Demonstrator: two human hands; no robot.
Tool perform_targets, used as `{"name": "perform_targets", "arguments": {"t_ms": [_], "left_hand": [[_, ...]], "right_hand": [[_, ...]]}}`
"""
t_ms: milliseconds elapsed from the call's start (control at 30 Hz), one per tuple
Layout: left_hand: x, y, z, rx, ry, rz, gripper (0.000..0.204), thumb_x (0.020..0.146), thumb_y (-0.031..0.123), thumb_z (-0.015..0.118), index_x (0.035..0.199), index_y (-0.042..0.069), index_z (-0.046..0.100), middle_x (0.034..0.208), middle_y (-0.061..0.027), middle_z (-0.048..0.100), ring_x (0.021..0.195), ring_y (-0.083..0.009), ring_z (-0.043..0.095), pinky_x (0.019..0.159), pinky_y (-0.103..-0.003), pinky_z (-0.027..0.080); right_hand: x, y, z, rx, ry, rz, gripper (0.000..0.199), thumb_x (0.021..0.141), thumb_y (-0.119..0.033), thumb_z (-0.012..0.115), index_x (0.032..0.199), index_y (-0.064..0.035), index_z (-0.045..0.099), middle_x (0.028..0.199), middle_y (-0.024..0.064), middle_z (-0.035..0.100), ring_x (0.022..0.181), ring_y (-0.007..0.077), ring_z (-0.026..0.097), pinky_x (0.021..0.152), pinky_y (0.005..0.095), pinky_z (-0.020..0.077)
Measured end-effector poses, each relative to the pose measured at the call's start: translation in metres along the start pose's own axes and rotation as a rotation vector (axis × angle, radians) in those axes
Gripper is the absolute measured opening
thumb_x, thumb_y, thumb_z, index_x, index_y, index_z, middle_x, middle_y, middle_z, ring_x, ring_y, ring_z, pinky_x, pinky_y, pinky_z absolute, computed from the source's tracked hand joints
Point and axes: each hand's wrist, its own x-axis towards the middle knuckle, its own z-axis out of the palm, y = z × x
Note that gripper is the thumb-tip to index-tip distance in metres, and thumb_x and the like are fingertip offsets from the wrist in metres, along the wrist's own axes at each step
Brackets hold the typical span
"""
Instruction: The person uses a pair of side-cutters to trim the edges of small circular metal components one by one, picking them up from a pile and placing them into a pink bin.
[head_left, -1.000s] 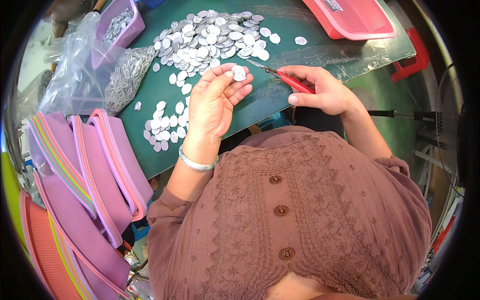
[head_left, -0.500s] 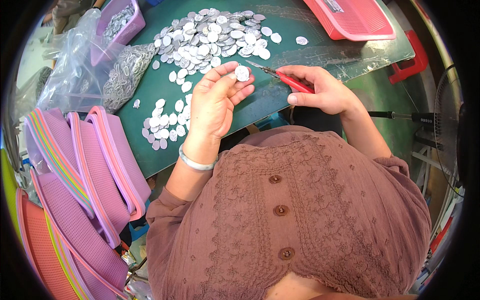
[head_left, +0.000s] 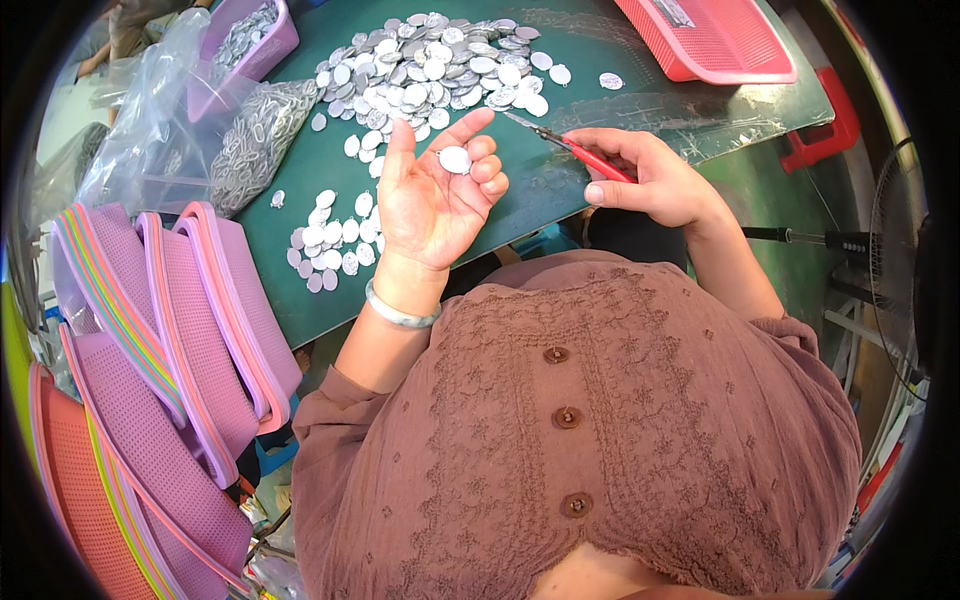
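red tool (head_left: 590, 157): handles buried in the right hand (head_left: 655, 185), so its kind cannot be told; only the thin tip shows.
pink tray (head_left: 715, 40): far right, cut by the top edge.
purple basket (head_left: 250, 35): far left, cut off at the top.
plastic bag (head_left: 150, 110): contents blurred.
silver ovals (head_left: 430, 65): surface detail too small to tell.

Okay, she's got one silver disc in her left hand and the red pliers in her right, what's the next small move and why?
Probably bring the pliers across to the disc. The left hand lies palm up with the single oval disc resting on its fingers, apart from the heap of discs on the green mat. The right hand holds the pliers with the tips pointing toward that disc but short of it.
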Motion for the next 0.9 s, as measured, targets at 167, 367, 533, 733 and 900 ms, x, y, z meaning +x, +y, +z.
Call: {"name": "perform_targets", "arguments": {"t_ms": [167, 367, 533, 733, 900], "left_hand": [[-0.002, 0.001, 0.005, -0.006, 0.007, -0.018, 0.083, 0.089, 0.058, 0.035, 0.134, -0.011, 0.024, 0.127, -0.0301, 0.042, 0.116, -0.038, 0.045, 0.098, -0.045, 0.036], [-0.005, 0.002, 0.008, 0.015, 0.021, -0.033, 0.086, 0.088, 0.061, 0.032, 0.135, -0.011, 0.022, 0.133, -0.0324, 0.035, 0.125, -0.0425, 0.035, 0.104, -0.049, 0.029], [-0.01, 0.004, 0.014, 0.239, 0.15, 0.004, 0.073, 0.093, 0.052, 0.031, 0.13, -0.011, 0.032, 0.117, -0.0253, 0.05, 0.107, -0.0337, 0.051, 0.092, -0.041, 0.041], [-0.025, 0.0, 0.01, 2.047, 0.6, 0.283, 0.022, 0.086, 0.017, 0.057, 0.102, 0.004, 0.063, 0.08, -0.0044, 0.058, 0.07, -0.0164, 0.054, 0.063, -0.029, 0.043], [-0.03, 0.011, 0.015, 2.741, 0.478, 0.335, 0.022, 0.075, 0.016, 0.066, 0.093, 0.003, 0.064, 0.081, -0.0108, 0.059, 0.077, -0.0284, 0.055, 0.069, -0.036, 0.044]], "right_hand": [[0.0, 0.001, -0.001, 0.017, -0.001, -0.001, 0.058, 0.076, -0.024, 0.069, 0.123, 0.0025, 0.048, 0.083, 0.002, 0.055, 0.071, 0.0075, 0.048, 0.059, 0.0215, 0.0408], [0.001, 0.003, 0.001, 0.042, 0.013, -0.032, 0.057, 0.077, -0.024, 0.069, 0.123, 0.0029, 0.048, 0.082, 0.0014, 0.054, 0.069, 0.007, 0.048, 0.057, 0.0211, 0.0411], [0.0, 0.001, 0.0, 0.041, 0.009, 0.004, 0.057, 0.077, -0.024, 0.068, 0.122, 0.0035, 0.048, 0.082, 0.0013, 0.054, 0.068, 0.0071, 0.048, 0.057, 0.021, 0.0412], [-0.001, 0.001, -0.001, 0.048, 0.016, -0.004, 0.057, 0.077, -0.023, 0.069, 0.122, 0.0048, 0.047, 0.085, 0.0019, 0.054, 0.074, 0.0071, 0.049, 0.064, 0.0206, 0.0421], [-0.002, 0.004, -0.006, 0.146, 0.023, 0.006, 0.062, 0.077, -0.024, 0.07, 0.124, 0.0083, 0.045, 0.093, 0.0022, 0.055, 0.082, 0.0075, 0.049, 0.075, 0.0215, 0.042]]}}
